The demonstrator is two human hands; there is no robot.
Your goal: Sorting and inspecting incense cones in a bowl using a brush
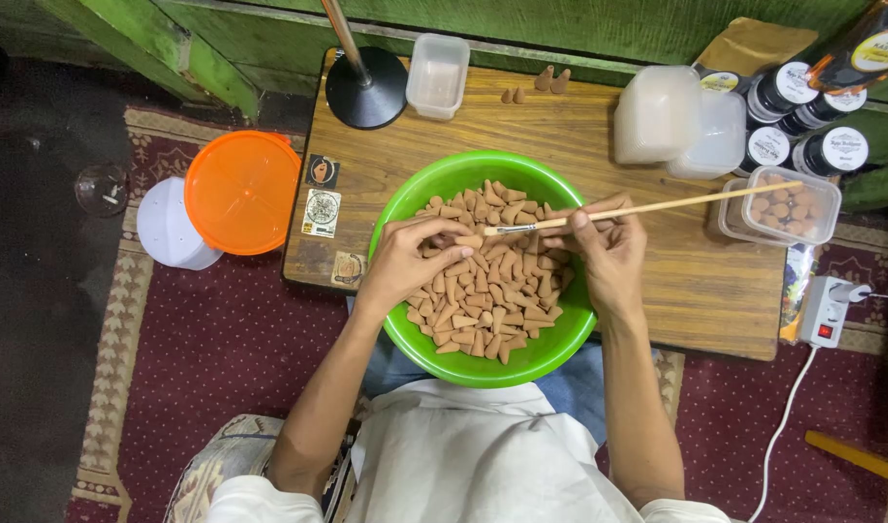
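Left hand (405,260) is pinching a cone (469,241); right hand (608,247) is gripping a brush (647,206) over the green bowl's (405,199) twelve o'clock, bristles best kept light.

Glossy green plastic bowl (434,194), matt clay-brown cones (482,291), worn wooden table (579,136), wooden-handled brush (657,205)

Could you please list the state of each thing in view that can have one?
Green bowl: filled with brown cones.
Cone: pinched in left hand.
Paintbrush: held in right hand, tip at the cone.
Orange lid: on its white tub.
Small clear container: open, cones inside.
Power strip switch: lit red.
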